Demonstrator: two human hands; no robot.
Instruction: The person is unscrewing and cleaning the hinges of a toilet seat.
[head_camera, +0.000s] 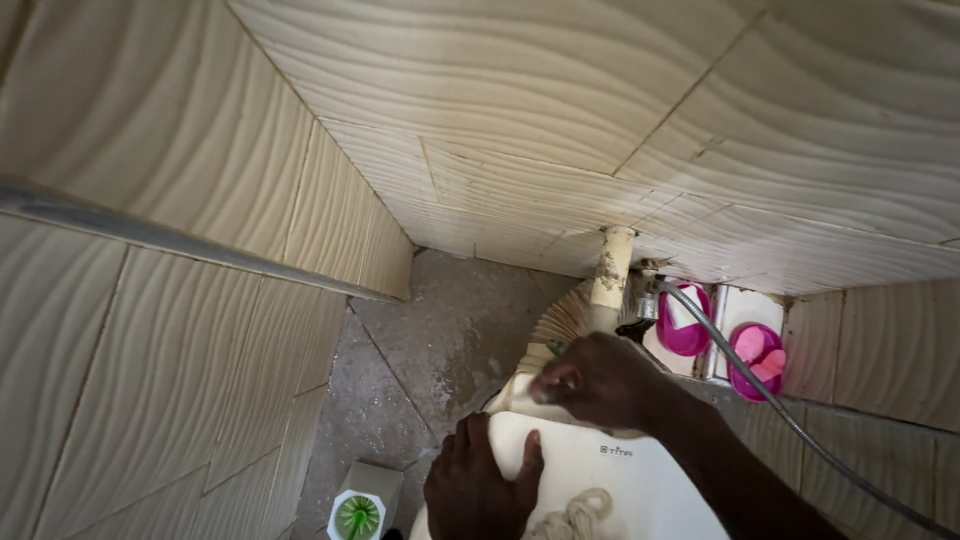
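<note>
Beige tiles: ribbed wall tiles (560, 90) cover two walls that meet in a corner; one grey rail (180, 240) runs slantwise along the left wall.
Hands: two, both the person's own.
Right hand (598, 378): curled shut, fingers pinched around something small and pale at the back edge of the white fixture; what it grips is too small to make out.
Left hand (480, 485): clasped over the near left rim of the white fixture, thumb lying on top, fingers wrapped down the side and out of sight.
White fixture (620, 480): one, glossy ceramic, low in the middle of the view; its lower part is cut off by the bottom edge, so its full shape cannot be told.
Pipes: one cream upright pipe (612, 275) standing against the back wall behind the fixture, stained partway up; one ribbed pale connector (562, 318) just left of its foot.
Hose: one grey flexible hose (780, 410), running from beside the pipe down to the right and off the frame.
Pink containers: two, left one (683, 322) and right one (757, 358), in a recess at the right; contents unclear.
Brush holder: one white holder (358, 510) with a green brush head, on the floor left of the fixture, partly cut off.
Rope: one pale coil (578, 518) on the fixture, cropped below.
Floor (440, 330): mottled grey stone.
</note>
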